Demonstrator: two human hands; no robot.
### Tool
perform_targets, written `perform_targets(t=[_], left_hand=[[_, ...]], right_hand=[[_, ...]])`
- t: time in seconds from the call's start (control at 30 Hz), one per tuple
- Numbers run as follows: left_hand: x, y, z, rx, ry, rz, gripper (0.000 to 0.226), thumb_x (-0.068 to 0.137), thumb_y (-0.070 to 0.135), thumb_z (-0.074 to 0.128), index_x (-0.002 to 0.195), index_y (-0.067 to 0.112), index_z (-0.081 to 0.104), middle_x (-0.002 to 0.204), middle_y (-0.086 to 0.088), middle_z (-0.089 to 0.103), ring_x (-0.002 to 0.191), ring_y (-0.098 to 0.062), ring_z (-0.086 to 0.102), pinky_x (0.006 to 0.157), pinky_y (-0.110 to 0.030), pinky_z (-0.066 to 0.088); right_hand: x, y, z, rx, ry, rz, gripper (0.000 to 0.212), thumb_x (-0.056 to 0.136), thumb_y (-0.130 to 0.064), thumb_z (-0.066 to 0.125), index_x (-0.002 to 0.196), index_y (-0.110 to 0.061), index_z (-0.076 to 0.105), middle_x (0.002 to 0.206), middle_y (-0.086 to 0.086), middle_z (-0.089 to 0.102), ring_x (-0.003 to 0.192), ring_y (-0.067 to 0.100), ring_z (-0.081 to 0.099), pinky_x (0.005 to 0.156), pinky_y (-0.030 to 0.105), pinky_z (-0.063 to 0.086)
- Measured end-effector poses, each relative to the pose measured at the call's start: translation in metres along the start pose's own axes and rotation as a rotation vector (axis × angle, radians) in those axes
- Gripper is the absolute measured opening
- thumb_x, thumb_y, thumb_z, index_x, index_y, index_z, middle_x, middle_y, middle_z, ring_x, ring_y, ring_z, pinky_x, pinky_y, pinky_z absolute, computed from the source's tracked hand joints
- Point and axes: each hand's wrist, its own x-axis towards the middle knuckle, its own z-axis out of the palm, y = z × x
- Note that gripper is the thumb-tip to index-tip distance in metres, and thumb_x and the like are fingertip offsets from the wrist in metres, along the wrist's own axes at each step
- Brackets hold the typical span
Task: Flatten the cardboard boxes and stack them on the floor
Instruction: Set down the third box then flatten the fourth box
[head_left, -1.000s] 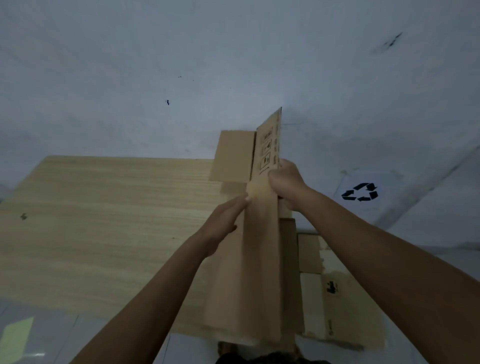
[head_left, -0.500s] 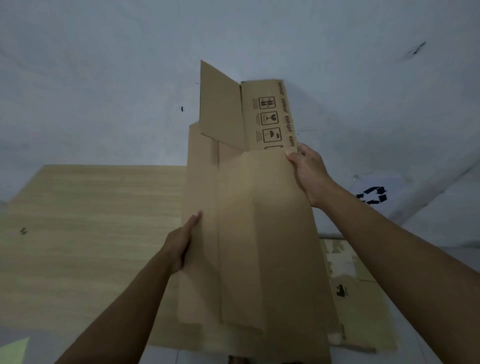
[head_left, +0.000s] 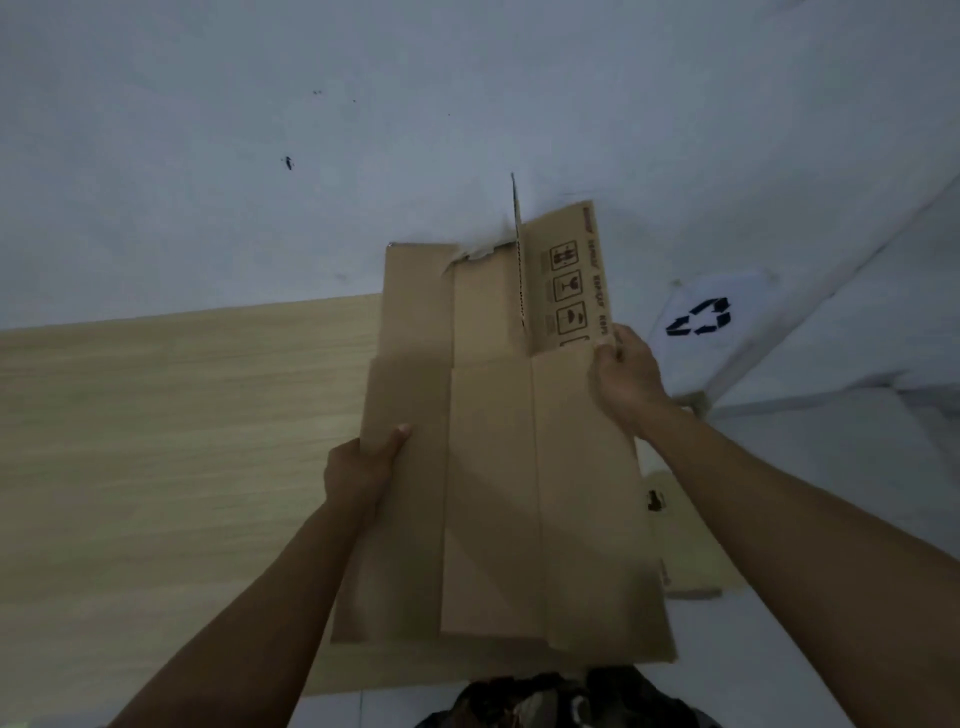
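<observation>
Box (head_left: 519, 493), flattened, held above a wood panel (head_left: 156, 441) and cardboard (head_left: 685, 545) on the floor; recycling bag (head_left: 701, 317) by the wall. My left hand (head_left: 358, 467) grips its left edge, my right hand (head_left: 623, 379) pinches the printed flap (head_left: 571, 280).

Both forearms are bare, with no sleeves, watch or rings showing on the hands; dark mottled clothing (head_left: 561, 701) shows at the bottom edge
</observation>
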Motion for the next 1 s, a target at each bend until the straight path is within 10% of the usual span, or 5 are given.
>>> perform_targets(t=[0.27,0.5,1.0], left_hand=[[0.012,-0.018,0.019,0.317,-0.016,-0.012,0.065,0.083,0.063,0.061,0.115,0.007,0.069,0.113,-0.019,0.069,0.104,-0.037,0.064,0.078,-0.035,0.044],[0.032,-0.005,0.040,0.461,0.036,-0.010,0.078,0.078,0.059,0.065,0.133,0.007,0.047,0.131,-0.020,0.048,0.123,-0.040,0.047,0.100,-0.048,0.041],[0.102,0.039,0.059,0.301,-0.022,-0.142,0.107,0.072,0.088,0.044,0.138,0.004,0.050,0.140,-0.020,0.051,0.127,-0.038,0.050,0.103,-0.040,0.039]], right_hand=[[-0.009,0.051,0.037,-0.030,-0.004,0.296,0.042,0.108,-0.025,0.031,0.145,-0.010,0.046,0.140,0.007,0.053,0.130,0.028,0.049,0.100,0.029,0.035],[-0.001,0.059,0.064,-0.143,0.108,0.520,0.112,0.077,-0.092,0.012,0.136,-0.007,0.056,0.133,0.018,0.057,0.118,0.035,0.056,0.097,0.048,0.045],[0.005,0.052,0.093,-0.305,0.258,0.496,0.124,0.067,-0.097,0.033,0.155,-0.010,0.024,0.152,0.014,0.038,0.139,0.035,0.035,0.108,0.060,0.031]])
